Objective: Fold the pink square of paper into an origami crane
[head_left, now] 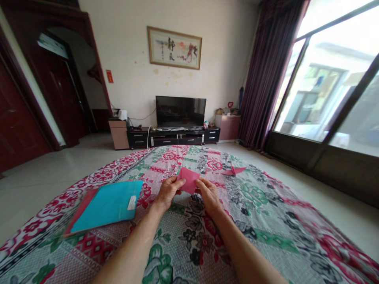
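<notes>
A small folded square of pink paper (190, 180) is held up between both hands, a little above the patterned tablecloth. My left hand (169, 191) pinches its left edge, thumb on top and the other fingers curled beneath. At the right edge, my right hand (209, 193) grips it in the same way, with most fingertips hidden behind the paper. Beyond my right hand lies a folded pink paper crane (234, 170) with pointed, spread wings. To the left of my forearms rests a clear packet of coloured paper (108, 206), blue on top with red showing at its side.
The round table's floral cloth (254, 197) spreads out under my arms. Past its far edge stand a low black cabinet (177, 138) and a television (181, 112). A dark curtain (259, 79) hangs beside large windows on the right; wooden doors are at the left.
</notes>
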Action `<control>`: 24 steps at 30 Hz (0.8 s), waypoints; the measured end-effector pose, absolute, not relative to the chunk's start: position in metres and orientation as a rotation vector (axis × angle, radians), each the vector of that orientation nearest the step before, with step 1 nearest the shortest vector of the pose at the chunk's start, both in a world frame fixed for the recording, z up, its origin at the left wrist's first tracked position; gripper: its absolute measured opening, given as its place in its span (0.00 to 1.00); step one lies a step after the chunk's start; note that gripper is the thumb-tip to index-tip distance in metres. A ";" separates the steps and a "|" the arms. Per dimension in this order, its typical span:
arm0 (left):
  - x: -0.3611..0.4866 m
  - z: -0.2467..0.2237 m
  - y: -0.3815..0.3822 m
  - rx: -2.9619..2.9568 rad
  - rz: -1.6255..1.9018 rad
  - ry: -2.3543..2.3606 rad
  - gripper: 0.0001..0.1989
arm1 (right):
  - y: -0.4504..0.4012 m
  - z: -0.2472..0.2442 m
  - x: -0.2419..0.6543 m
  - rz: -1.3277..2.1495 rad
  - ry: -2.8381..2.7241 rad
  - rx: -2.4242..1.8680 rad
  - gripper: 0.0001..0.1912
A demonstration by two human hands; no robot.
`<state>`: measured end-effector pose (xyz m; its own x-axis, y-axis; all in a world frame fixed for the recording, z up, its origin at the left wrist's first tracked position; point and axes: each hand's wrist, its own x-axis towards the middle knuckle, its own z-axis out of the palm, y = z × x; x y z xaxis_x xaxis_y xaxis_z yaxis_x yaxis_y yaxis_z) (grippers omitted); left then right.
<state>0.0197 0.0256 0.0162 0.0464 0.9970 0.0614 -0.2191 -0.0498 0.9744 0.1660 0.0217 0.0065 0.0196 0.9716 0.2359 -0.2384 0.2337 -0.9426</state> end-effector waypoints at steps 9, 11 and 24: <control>0.019 0.012 0.031 1.221 1.409 1.049 0.13 | 0.025 0.007 0.163 0.679 -1.224 -0.949 0.16; 0.020 0.011 0.031 1.230 1.445 1.061 0.13 | 0.025 0.005 0.162 0.517 -1.285 -0.979 0.12; 0.024 0.014 0.028 1.141 1.440 1.067 0.16 | 0.025 0.005 0.161 0.480 -1.364 -0.994 0.09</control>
<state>0.0241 0.0276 0.0136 -0.0858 0.9881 0.1279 -0.1649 -0.1407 0.9762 0.1607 0.0246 0.0050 0.1969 0.7895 0.5814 0.2519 0.5323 -0.8082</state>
